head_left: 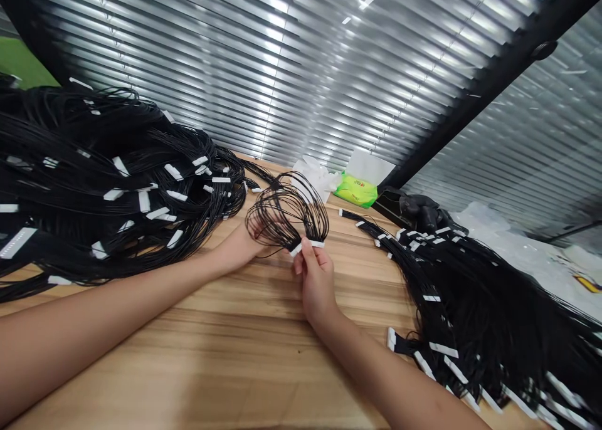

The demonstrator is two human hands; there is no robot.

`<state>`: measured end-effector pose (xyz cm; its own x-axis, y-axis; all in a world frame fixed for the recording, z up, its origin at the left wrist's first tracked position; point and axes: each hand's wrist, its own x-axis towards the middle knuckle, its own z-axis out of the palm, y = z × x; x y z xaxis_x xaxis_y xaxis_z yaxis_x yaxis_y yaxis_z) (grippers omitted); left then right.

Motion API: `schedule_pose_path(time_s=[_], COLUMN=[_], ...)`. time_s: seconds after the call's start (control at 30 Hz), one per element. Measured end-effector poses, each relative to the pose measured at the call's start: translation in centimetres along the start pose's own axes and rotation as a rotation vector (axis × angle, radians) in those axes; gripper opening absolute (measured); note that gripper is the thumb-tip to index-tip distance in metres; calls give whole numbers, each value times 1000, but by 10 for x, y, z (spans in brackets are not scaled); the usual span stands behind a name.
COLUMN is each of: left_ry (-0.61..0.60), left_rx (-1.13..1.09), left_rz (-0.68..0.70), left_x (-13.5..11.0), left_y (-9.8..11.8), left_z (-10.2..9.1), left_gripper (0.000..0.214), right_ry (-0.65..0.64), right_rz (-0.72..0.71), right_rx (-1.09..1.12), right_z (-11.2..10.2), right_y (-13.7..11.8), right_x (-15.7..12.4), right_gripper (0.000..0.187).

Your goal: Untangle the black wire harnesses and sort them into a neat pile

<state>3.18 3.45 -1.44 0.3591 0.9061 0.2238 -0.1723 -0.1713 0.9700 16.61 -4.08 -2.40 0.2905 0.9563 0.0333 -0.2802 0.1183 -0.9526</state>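
Note:
My right hand [314, 278] pinches the white connector ends of a looped black wire harness [286, 214] held just above the wooden table [235, 348]. My left hand [244, 242] reaches in behind the loop, its fingers partly hidden by the wires and seemingly closed on the bundle. The loop fans out upward between both hands.
A large heap of black wire harnesses with white connectors [94, 185] lies on the left. Another pile [470, 311] spreads along the right. A green tissue pack [356, 190], white crumpled material [317, 173] and a black glove [423, 212] sit at the back by the window blinds [301, 60].

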Motion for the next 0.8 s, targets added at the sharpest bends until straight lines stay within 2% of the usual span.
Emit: schedule_pose_path(time_s=[0.03,0.1,0.23,0.3,0.37,0.57,0.8], left_ry=[-74,-140,-110,-96,-78,-44,-49], left_rx=[93,301,607,716,763,809,904], left_rz=[47,126,213,299,352,309,447], left_x=[-3,-11,-24,-28,-29,-27,-23], left_y=[2,7,18,21,21,17,20], left_z=[0,0,-2,-3,-4,-5,-7], left_gripper=[29,24,27,28,24,24,18], right_ry=[38,98,131,124,109,72,66], right_rz=[-1,12,24,16,11,16,5], right_rx=[16,44,42,24,10,-25,-66], right_z=[-1,-2,-2,-2,-2,0,0], right_y=[0,0,0,1,1,-2,-2], right_x=[2,4,6,6,6,2,2], right_gripper=[37,37,39,38,37,32,28])
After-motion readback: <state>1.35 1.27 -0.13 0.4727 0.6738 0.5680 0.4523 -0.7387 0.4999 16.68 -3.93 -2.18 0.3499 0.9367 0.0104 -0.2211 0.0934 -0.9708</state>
